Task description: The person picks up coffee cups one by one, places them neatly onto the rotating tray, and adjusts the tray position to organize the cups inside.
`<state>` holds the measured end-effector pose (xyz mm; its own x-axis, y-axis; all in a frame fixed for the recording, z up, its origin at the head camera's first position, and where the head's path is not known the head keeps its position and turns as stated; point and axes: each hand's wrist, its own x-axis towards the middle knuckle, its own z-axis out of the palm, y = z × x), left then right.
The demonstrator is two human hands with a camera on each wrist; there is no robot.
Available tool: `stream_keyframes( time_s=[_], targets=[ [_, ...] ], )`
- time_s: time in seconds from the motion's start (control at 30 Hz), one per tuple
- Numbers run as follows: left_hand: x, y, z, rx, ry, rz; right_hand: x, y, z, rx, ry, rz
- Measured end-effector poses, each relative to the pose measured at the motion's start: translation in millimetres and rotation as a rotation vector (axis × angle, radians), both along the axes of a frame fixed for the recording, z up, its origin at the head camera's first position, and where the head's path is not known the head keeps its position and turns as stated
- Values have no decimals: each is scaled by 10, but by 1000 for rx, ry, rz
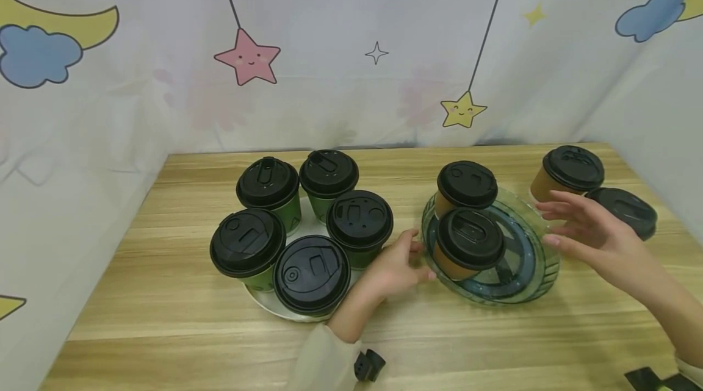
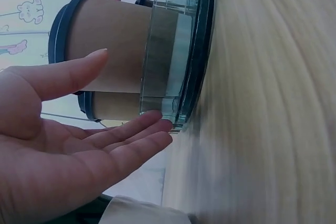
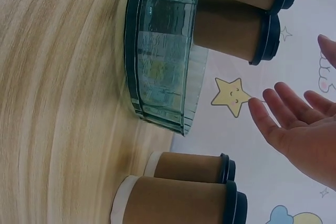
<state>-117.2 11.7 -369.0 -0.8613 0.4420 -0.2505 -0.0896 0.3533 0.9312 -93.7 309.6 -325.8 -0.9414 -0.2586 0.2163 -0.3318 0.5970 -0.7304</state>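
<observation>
Two brown cups (image 1: 467, 220) stand in the glass dish (image 1: 540, 269); two more (image 1: 571, 174) wait on the table at its 2 o'clock. Your left hand (image 1: 398, 266) and right hand (image 1: 595, 235) flank the dish, fingers spread, gripping nothing. Five green cups (image 1: 307, 226) fill the white plate (image 1: 263, 302) at 9 o'clock.

5 green cups (image 1: 307, 226) on perhaps a white plate (image 1: 263, 304)
</observation>
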Motion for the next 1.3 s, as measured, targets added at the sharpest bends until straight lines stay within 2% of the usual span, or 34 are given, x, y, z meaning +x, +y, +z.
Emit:
stream_keyframes(
  time_s=[0.13,0.3,0.5,0.77,1.03,1.3],
  targets=[
    [-11,-1,1,15,5,-12,-11,29,-13,6,12,-6],
    [-27,5,-41,77,-12,-27,-27,68,-24,23,19,-36],
    [-20,-4,-37,23,-23,6,-27,108,-25,43,0,-69],
    [-14,1,-9,5,7,1,-27,117,-15,28,8,-47],
    [-36,53,-47,-10,32,0,-21,135,-12,29,-2,-36],
    [-4,47,-34,-41,11,22,-2,188,-17,50,15,-37]
  ],
)
